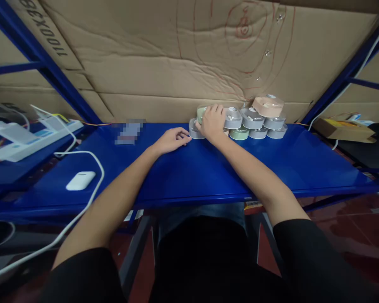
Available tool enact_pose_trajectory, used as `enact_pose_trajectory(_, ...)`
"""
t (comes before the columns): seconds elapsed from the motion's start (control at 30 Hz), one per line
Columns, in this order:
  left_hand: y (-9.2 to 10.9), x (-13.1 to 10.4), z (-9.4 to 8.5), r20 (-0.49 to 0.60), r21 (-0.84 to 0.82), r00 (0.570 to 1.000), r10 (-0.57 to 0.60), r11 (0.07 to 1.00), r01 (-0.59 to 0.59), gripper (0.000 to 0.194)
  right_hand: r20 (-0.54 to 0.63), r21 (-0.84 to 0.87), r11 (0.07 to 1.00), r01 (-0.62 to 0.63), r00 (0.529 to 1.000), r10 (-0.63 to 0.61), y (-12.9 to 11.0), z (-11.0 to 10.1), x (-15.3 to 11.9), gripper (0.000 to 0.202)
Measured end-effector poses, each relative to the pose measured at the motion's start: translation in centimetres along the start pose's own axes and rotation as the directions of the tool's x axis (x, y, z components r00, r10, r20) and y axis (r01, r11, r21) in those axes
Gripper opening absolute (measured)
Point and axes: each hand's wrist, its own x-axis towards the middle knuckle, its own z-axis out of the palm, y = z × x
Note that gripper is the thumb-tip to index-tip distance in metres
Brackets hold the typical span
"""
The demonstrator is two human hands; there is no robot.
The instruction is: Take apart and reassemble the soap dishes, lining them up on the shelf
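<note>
Beyond your shirt (202, 256), your right hand (213, 120) clasps a green tub (200, 112), left hand (172, 141) half-curled, empty; nudging could topple the stack (253, 119).

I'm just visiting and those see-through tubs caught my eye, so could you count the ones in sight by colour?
Grey tubs: 6
Green tubs: 2
Peach tubs: 2, one mostly hidden by the right hand
Total in sight: 10; that hand may hide more.

Grey containers (252, 121) in two stacked rows, green container (201, 112) upper left, peach container (268, 107) topmost
</note>
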Motion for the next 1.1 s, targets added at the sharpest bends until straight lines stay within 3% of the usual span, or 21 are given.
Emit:
enact_pose_trajectory(0.2, 0.1, -0.1, -0.1, 0.016, 0.062, 1.0, -0.011, 0.998, 0.01, 0.043, 0.053, -0.052, 0.999, -0.015, 0.998, 0.017, -0.3, -2.3, -0.4, 0.098)
enact_pose_trajectory(0.3, 0.2, -0.2, -0.1, 0.02, 0.101, 1.0, 0.009, 0.995, -0.011, 0.044, 0.071, -0.098, 0.995, 0.001, 0.997, 0.006, 0.7, -4.7, 0.1, 0.091)
enact_pose_trajectory(0.4, 0.3, -0.2, -0.1, 0.018, 0.12, 1.0, 0.011, 0.993, -0.013, 0.046, -0.054, -0.12, 0.993, -0.01, 0.999, 0.004, 3.8, -7.4, 0.6, 0.069)
enact_pose_trajectory(0.5, 0.3, -0.3, 0.0, 0.016, 0.121, 1.0, 0.026, 0.992, -0.027, 0.045, -0.174, -0.126, 0.989, -0.074, 0.983, 0.051, 8.6, -9.9, -0.3, 0.047)
enact_pose_trajectory(0.6, 0.1, -0.3, 0.3, -0.024, 0.18, 0.997, 0.08, 0.981, -0.074, 0.041, -0.17, -0.14, 0.987, -0.085, 0.984, 0.06, 13.1, -11.4, -2.6, 0.035)
enact_pose_trajectory(0.7, -0.3, -0.2, 0.5, -0.076, 0.3, 0.984, 0.164, 0.945, -0.134, 0.037, -0.129, -0.117, 0.99, -0.083, 0.989, 0.067, 15.6, -11.6, -4.6, 0.031)
enact_pose_trajectory(0.83, -0.8, -0.1, 0.8, -0.066, 0.37, 0.977, 0.202, 0.914, -0.164, 0.033, -0.093, -0.04, 0.993, -0.108, 0.99, 0.104, 15.8, -11.0, -5.1, 0.035)
enact_pose_trajectory(0.97, -0.9, 0.0, 1.1, -0.01, 0.401, 0.983, 0.183, 0.902, -0.164, 0.035, -0.302, -0.101, 0.967, -0.235, 0.933, 0.196, 16.7, -11.3, -3.5, 0.037)
enact_pose_trajectory(1.03, -0.9, 0.0, 1.2, 0.01, 0.412, 0.984, 0.18, 0.896, -0.168, 0.037, -0.4, -0.099, 0.939, -0.33, 0.877, 0.266, 18.2, -11.8, -2.6, 0.063)
enact_pose_trajectory(1.1, -1.0, 0.0, 1.2, 0.021, 0.418, 0.984, 0.174, 0.893, -0.167, 0.039, -0.413, -0.071, 0.916, -0.394, 0.848, 0.333, 19.8, -12.1, -2.0, 0.087)
